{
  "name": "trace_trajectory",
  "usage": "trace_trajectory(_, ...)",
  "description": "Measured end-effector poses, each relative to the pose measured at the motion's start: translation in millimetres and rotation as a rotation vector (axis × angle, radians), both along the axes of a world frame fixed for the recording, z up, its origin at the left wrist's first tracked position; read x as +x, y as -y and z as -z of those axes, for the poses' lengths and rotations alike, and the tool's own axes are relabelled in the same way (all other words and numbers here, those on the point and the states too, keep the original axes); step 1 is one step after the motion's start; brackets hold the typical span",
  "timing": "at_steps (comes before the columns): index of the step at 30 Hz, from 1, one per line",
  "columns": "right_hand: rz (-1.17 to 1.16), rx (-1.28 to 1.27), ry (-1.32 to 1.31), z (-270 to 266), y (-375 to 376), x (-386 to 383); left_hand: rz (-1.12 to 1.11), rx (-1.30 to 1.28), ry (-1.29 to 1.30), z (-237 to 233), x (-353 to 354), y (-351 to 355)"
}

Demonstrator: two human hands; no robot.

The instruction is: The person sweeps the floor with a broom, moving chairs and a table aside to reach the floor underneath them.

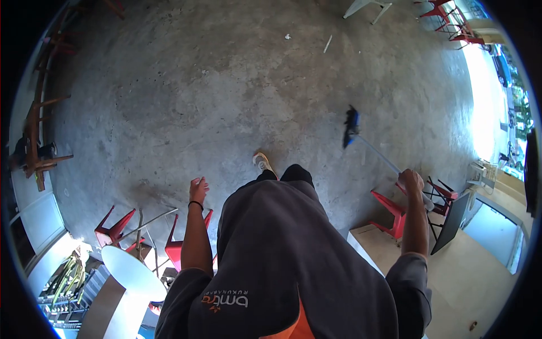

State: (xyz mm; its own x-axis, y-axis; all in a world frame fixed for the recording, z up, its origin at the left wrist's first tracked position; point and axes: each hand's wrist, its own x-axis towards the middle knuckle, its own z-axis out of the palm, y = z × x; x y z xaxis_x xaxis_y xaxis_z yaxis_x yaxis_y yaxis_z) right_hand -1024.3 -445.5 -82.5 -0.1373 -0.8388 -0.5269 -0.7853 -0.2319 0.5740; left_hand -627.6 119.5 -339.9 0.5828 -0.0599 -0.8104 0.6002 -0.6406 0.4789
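My right hand point(411, 181) is closed around the grey handle of a broom point(379, 153). The handle slants forward and inward to a blue head with dark bristles point(351, 127), low over or on the concrete floor; contact is hard to tell. My left hand point(199, 189), a dark band on its wrist, hangs out to my side with fingers loosely bent and apart. Nothing shows in it. The floor point(226, 107) spreads in front of me, with a white scrap point(288, 37) and a thin white strip point(327, 43) farther ahead.
Red stools point(389, 214) stand close by on my right, with more red stools point(116, 229) on my left. A round white tabletop point(134, 273) is behind left. Wooden furniture point(35, 135) lines the left wall. White legs point(367, 8) stand far ahead; a bright opening lies right.
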Motion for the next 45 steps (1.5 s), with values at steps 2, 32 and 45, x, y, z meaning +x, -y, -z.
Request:
trace_trajectory(2, -0.055, 0.08, 0.03, -38.7, -24.0, 57.6, -0.007, -0.006, -0.025, 3.6, -5.2, 1.8)
trace_trajectory(32, 0.062, 0.312, 0.171, 184.0, 175.0, 199.0, -0.117, 0.17, -0.289, -23.7, 106.9, 104.4)
trace_trajectory(45, 0.072, -0.199, -0.117, 95.9, 263.4, 208.5, 0.118, 0.055, -0.112, -25.3, 257.1, 214.4)
